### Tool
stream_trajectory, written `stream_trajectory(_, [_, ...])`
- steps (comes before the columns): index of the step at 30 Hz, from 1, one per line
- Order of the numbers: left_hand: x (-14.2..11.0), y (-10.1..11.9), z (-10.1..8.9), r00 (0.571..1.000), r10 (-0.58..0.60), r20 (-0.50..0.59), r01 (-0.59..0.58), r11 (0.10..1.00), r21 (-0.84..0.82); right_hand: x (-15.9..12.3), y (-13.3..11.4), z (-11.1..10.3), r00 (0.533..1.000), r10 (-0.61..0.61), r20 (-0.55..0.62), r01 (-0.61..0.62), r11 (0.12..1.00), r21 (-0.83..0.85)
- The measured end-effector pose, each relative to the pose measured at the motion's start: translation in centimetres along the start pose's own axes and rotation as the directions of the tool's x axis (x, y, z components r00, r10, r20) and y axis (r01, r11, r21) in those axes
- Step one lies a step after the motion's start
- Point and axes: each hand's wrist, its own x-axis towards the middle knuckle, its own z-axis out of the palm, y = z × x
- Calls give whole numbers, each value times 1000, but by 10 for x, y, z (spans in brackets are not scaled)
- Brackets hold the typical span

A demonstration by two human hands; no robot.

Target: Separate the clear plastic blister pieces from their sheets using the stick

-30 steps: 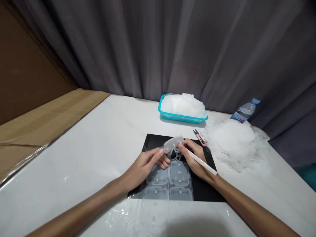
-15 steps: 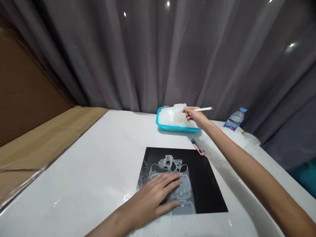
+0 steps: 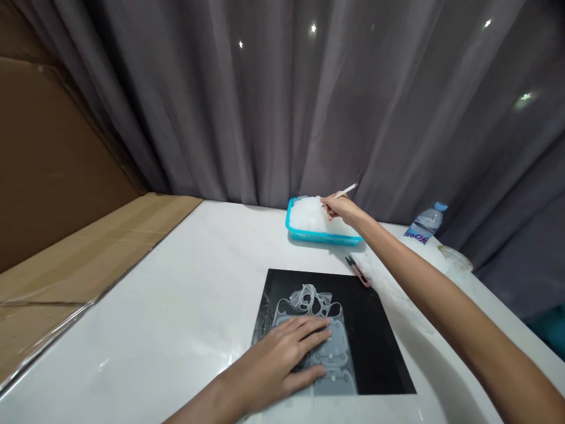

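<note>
Water bottle [image 3: 426, 224] before grey curtain [image 3: 265, 112]; cardboard [image 3: 106, 235] left.

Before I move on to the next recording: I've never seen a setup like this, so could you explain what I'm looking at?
There is no machine here: these are a person's two bare hands, seen by a camera worn on the head, looking forward and down. The left hand lies spread on a translucent moulded sheet on a black mat. The right hand holds a slim white stick over a teal basket filled with white material; whether it also grips a piece of that is unclear. Pink-handled snips lie by the mat's far right corner, and a bottle stands farther right. Everything rests on a white table, with a grey curtain behind.
</note>
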Motion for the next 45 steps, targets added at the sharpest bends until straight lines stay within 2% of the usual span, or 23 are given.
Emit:
stream_trajectory(3, [1,1,1,1000,-12,12,12,1000,1,-15,2,-2,993,-103,-59,106,994,41])
stream_trajectory(7, [2,2,2,1000,-27,7,27,999,19,-49,7,-15,959,-262,-104,270,960,73])
stream_trajectory(10, [2,0,3,1000,-20,4,20,1000,22,-80,16,-29,926,-373,-64,375,927,18])
stream_trajectory(14, [2,-3,3,1000,-7,-1,7,1000,30,-123,35,-41,860,-510,34,507,844,-172])
stream_trajectory(16, [3,-4,1,1000,-17,27,16,999,39,-145,47,-41,879,-475,47,475,863,-173])
stream_trajectory(18, [4,-6,-2,998,-27,63,24,999,41,-166,62,-39,909,-415,39,417,903,-104])
stream_trajectory(21, [7,-11,-6,996,-17,86,15,1000,26,-196,87,-33,919,-391,46,392,919,-35])
stream_trajectory(24, [12,-16,-8,996,-6,85,3,1000,30,-222,106,-34,925,-335,177,351,934,-68])
stream_trajectory(26, [15,-20,-9,997,6,80,-9,999,38,-234,112,-37,908,-302,289,342,934,-100])
stream_trajectory(29, [21,-27,-13,998,29,53,-32,999,41,-242,114,-43,852,-296,433,384,914,-132])
stream_trajectory(32, [26,-34,-17,999,37,17,-38,998,43,-242,116,-44,815,-293,500,401,908,-122])
stream_trajectory(36, [27,-34,-16,999,38,-19,-36,997,73,-239,125,-41,771,-370,519,468,881,-67])
stream_trajectory(40, [25,-19,-3,998,9,-66,0,990,144,-237,130,-42,733,-465,497,552,833,-35])
stream_trajectory(45, [25,-3,11,993,-84,-86,94,989,113,-235,130,-43,724,-445,527,542,840,-36])
